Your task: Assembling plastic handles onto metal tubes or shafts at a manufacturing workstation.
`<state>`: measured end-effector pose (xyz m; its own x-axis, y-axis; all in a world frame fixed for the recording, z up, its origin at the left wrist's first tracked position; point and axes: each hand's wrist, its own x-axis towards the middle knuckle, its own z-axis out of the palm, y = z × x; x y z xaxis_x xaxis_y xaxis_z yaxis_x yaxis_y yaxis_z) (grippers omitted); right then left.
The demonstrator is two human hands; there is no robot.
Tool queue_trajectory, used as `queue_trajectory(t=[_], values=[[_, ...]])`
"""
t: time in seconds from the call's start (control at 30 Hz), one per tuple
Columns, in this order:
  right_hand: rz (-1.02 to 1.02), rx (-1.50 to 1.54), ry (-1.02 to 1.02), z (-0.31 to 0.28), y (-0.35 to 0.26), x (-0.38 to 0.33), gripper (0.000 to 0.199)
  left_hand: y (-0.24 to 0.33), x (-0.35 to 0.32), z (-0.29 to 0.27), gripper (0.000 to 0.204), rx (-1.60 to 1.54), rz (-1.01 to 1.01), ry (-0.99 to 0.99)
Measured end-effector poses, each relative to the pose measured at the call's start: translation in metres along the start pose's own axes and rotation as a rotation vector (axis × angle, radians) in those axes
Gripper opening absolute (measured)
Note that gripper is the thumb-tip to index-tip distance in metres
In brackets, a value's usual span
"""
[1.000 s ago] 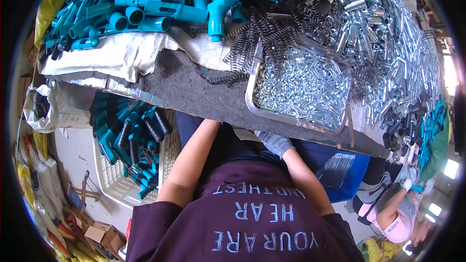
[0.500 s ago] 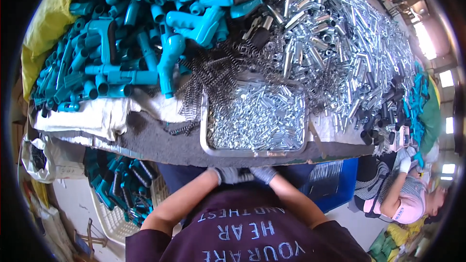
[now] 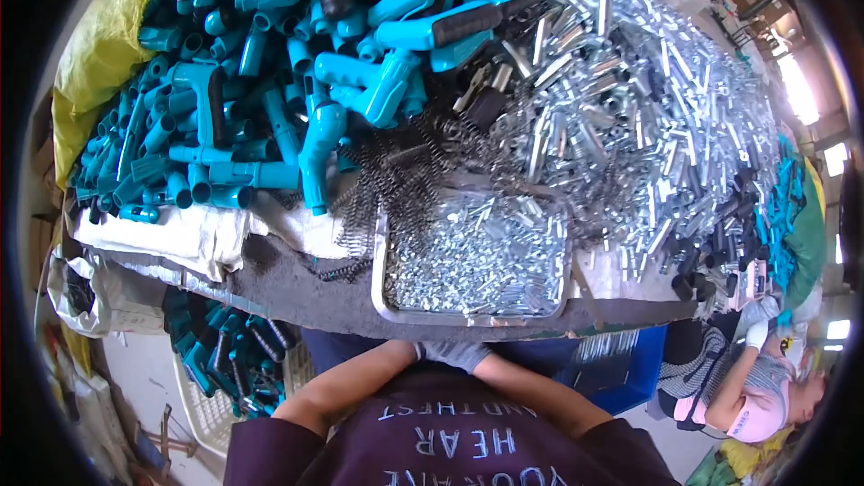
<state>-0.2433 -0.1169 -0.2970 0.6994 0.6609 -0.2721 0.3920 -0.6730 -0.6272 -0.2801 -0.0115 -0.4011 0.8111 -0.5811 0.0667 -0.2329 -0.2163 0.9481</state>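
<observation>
Both my hands, in grey gloves, are together in front of my body, just below the near edge of the bench (image 3: 288,301). My left hand (image 3: 427,351) meets my right hand (image 3: 464,355), which seems to overlap it. Their fingers are hidden, so whether they hold anything does not show. Nearest to them on the bench is a shallow metal tray (image 3: 380,283) full of small silvery pins and fittings. Dark coil springs (image 3: 382,184) spill over its back left corner.
Teal tool housings (image 3: 270,139) with black grips are heaped at the left, shiny metal tubes (image 3: 630,117) at the right. Under the bench stand a cream crate (image 3: 202,409) of teal parts and a blue bin (image 3: 641,378). A person in pink (image 3: 751,414) works at the right.
My hands have come closer together, closing the small gap between the gloves. The bench and its heaps sit lower in the picture as my view has shifted.
</observation>
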Motion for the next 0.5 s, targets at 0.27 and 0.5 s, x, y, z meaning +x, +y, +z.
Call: queue_trajectory(t=[0.27,0.5], values=[[0.075,0.013,-0.082,0.031,0.009,0.011,0.054,0.034,0.039,-0.033,0.056,0.190,-0.003,-0.214],[-0.282,-0.315,-0.068,0.009,0.006,0.007,0.052,0.228,-0.011,-0.121,0.039,0.433,-0.283,0.121]])
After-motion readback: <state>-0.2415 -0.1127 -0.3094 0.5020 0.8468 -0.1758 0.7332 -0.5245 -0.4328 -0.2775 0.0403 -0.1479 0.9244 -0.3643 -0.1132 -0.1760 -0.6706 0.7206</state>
